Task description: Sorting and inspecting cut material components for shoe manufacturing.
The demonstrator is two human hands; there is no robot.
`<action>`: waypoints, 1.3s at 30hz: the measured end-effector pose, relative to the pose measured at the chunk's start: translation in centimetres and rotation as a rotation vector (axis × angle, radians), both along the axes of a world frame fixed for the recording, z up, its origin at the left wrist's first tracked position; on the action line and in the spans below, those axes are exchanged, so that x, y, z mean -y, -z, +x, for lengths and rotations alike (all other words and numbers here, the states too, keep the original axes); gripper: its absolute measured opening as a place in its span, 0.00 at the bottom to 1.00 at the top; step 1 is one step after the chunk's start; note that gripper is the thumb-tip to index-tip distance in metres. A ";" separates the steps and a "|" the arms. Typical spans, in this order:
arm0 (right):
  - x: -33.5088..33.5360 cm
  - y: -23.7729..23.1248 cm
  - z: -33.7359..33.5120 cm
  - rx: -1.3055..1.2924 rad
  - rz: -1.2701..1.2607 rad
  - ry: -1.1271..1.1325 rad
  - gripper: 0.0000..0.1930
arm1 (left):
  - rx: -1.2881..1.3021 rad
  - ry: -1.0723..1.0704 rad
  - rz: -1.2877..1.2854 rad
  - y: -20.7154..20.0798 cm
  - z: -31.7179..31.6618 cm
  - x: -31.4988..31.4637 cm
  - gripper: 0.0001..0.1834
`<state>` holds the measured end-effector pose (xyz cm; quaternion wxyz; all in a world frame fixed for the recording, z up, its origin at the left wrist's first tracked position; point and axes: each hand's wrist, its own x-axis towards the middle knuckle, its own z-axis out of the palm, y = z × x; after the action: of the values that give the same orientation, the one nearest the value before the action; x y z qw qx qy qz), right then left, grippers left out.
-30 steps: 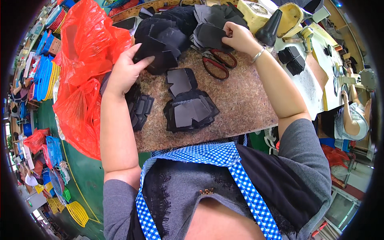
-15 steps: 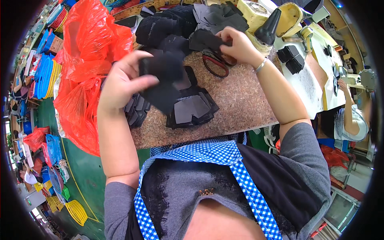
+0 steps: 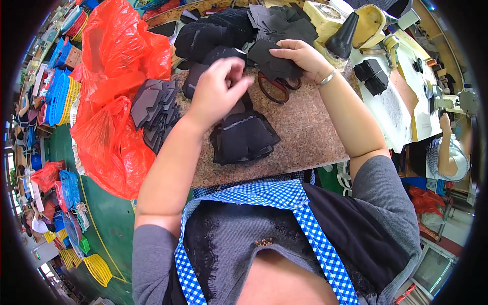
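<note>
My right hand [image 3: 305, 60] pinches a small stack of dark grey flat cut pieces [image 3: 273, 60] between thumb and fingers, above the scissors. My left hand [image 3: 222, 90], slightly blurred, is over the worktable with thumb and bent fingers apart, and nothing shows between them. It is close to the black cut pieces [image 3: 226, 53] at the far side. Nearer to me lies a stack of black pieces [image 3: 245, 138] with a notched edge. Scissors with red and black handles [image 3: 273, 89] lie partly under the held stack. Grey pieces [image 3: 157, 109] lie fanned out on the left.
A red plastic bag [image 3: 114, 117] covers the left edge of the speckled worktable [image 3: 305, 137]. At the far right stand a black cone-shaped nozzle [image 3: 343, 35] and yellowish containers [image 3: 368, 25]. Another black stack [image 3: 372, 76] lies on a white sheet. A person [image 3: 447, 152] works farther right.
My left hand has moved right and let go of the black piece it held; a black piece now tops the near stack. My right hand has shifted slightly, still holding its pieces.
</note>
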<state>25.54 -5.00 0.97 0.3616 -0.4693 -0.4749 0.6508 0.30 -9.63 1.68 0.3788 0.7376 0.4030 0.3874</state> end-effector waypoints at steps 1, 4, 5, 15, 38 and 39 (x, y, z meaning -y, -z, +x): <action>0.2 -0.1 -0.3 0.007 -0.009 0.012 0.10 | 0.026 -0.077 0.164 0.7 1.4 -1.5 0.17; 0.0 0.0 -0.3 0.113 0.069 -0.005 0.10 | -0.049 -0.148 0.209 1.8 3.8 -5.1 0.12; -0.1 0.1 -0.2 0.135 0.072 -0.003 0.11 | -0.045 -0.143 0.212 1.8 4.1 -5.1 0.12; 1.2 0.9 0.5 1.025 0.807 0.071 0.24 | 0.126 0.338 -0.087 -2.7 2.7 4.7 0.07; 13.1 0.1 -7.2 0.726 0.864 -0.093 0.20 | -0.309 -0.265 -0.104 2.1 -3.0 12.7 0.15; 13.0 0.3 -7.2 0.791 1.134 -0.017 0.18 | -0.348 -0.294 -0.070 2.1 -2.8 12.8 0.14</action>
<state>18.35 -17.95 0.69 0.3456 -0.4060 -0.8417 0.0850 -2.53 -22.43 -0.40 0.2684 0.7131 0.5786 0.2909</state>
